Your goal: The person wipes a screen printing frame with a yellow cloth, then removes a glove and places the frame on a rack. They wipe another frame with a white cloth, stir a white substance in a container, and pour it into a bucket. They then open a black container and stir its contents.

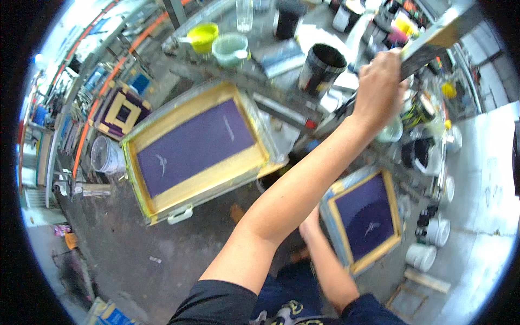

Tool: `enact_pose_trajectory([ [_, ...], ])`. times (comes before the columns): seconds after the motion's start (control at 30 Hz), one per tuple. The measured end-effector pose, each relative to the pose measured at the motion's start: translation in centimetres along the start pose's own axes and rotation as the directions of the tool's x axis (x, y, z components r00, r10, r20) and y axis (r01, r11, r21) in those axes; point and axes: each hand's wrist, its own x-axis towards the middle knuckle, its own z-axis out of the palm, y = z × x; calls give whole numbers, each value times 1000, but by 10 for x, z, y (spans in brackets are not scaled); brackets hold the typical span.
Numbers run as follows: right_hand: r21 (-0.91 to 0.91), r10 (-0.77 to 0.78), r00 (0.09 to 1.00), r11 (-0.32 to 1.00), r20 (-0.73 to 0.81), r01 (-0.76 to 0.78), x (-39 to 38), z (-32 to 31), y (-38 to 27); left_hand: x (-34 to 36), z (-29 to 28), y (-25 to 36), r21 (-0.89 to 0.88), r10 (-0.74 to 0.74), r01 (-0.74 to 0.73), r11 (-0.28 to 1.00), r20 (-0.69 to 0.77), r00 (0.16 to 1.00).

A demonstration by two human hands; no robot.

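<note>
My left arm reaches up and across to the right. At its end my left hand (380, 89), slightly blurred, is closed round a long grey bar with a yellowish wooden face (441, 39), whose far end runs to the upper right. Under the left forearm, my right hand (309, 223) is partly covered, close to the left side of a smaller screen printing frame (398, 208) with a purple mesh and taped yellow border. Its fingers are hidden. At left, a larger screen printing frame (201, 197), also purple inside, lies tilted, apart from both hands.
Behind the frames is a workbench with a black bucket (323, 67), a yellow bowl (203, 38), a pale green bowl (229, 50) and a clear cup (244, 16). White tubs (421, 257) stand on the right. A clear bucket (106, 155) sits at left, beside orange rack rails (86, 127).
</note>
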Motion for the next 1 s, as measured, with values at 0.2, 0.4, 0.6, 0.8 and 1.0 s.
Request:
enact_pose_trajectory([
  [0.2,152,-191,961,975,199,163,146,4,35,-175,-173,5,-139,-205,217,966,101,974],
  [0.4,-537,44,987,842,156,48,294,50,86,-412,-320,4,323,-773,718,616,422,474],
  [0.6,-558,-108,969,802,220,216,448,68,149,-550,-392,-35,701,-923,647,301,385,12],
  [0.8,-851,-290,942,438,171,290,528,85,186,-613,-346,-91,839,-978,514,178,208,-1],
  [1.0,-967,-278,956,202,95,155,566,101,212,-659,-346,-106,730,-986,677,96,165,-38],
])
